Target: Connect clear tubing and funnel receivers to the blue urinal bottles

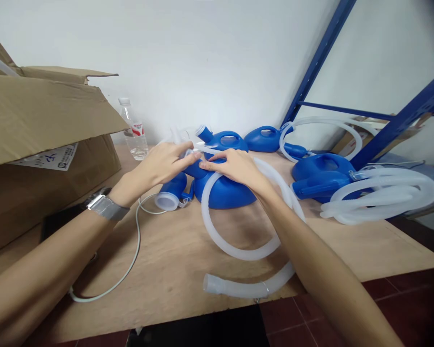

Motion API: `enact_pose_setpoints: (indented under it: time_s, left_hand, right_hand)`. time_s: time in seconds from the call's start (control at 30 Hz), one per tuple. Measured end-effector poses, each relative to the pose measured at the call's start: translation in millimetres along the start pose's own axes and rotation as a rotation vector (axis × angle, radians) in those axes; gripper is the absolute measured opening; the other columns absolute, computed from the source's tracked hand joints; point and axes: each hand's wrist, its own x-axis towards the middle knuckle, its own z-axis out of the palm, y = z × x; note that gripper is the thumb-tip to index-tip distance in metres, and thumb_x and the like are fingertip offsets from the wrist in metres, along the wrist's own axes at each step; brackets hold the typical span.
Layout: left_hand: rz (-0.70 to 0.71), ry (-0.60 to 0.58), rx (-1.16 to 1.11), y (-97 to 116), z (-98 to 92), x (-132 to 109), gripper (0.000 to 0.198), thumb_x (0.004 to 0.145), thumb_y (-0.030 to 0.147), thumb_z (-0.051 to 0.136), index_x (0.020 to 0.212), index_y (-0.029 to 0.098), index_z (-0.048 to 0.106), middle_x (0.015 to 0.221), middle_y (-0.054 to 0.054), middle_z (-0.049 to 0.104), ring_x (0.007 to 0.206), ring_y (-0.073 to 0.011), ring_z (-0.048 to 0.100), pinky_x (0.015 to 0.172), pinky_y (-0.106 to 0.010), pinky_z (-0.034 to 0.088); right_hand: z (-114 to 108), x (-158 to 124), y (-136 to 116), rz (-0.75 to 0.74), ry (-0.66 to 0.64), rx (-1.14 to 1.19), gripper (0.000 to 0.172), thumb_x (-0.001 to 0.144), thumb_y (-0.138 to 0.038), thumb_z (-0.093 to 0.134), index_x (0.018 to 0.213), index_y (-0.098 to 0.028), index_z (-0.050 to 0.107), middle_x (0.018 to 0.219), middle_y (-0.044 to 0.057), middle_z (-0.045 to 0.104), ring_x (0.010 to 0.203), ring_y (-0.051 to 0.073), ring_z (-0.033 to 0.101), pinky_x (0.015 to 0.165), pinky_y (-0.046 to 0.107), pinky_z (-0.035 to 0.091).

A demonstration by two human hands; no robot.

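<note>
In front of me a blue plastic urinal bottle (226,193) with a built-in handle rests on the table, its neck angled toward the left. My left hand (168,161) is closed around the neck end, where a whitish translucent part shows between the fingers. Close beside it, my right hand (235,166) has thumb and forefinger brought together over the top of the bottle; what it pinches is hidden. A translucent corrugated hose (246,253) loops from under that hand, and its loose end lies near the table's front edge. A blue funnel-shaped piece with a white rim (167,201) lies below my left hand.
More blue bottles (262,139) stand behind and to the right, some with coiled hoses (383,193). An open cardboard box (50,193) and a water bottle (134,132) are at left. A white cable (135,255) crosses the table (159,270). Blue rack posts (318,62) rise at right.
</note>
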Motion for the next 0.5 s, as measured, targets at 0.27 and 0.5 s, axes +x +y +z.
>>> enact_pose_setpoints:
  time_s: [0.27,0.5]
  left_hand:
    - [-0.036,-0.031,0.263,19.5,-2.4,-2.6,0.063,0.11,0.063,0.021,0.114,0.015,0.062,0.085,-0.013,0.068,0.083,-0.0313,0.065,0.069,-0.037,0.034]
    - [-0.113,-0.129,0.466,33.8,-25.1,-7.5,0.063,0.111,0.06,0.028,0.159,0.025,0.045,0.108,-0.017,0.074,0.092,-0.0372,0.072,0.069,-0.039,0.045]
  right_hand:
    - [2.9,0.4,-0.3,0.018,0.027,-0.054,0.074,0.081,-0.093,0.057,0.118,-0.034,0.082,0.091,0.007,0.074,0.1,0.028,0.07,0.099,0.038,0.048]
    - [-2.9,-4.6,-0.5,-0.036,-0.021,-0.045,0.061,0.094,-0.08,0.053,0.126,-0.035,0.078,0.119,0.004,0.075,0.124,0.028,0.066,0.122,0.045,0.041]
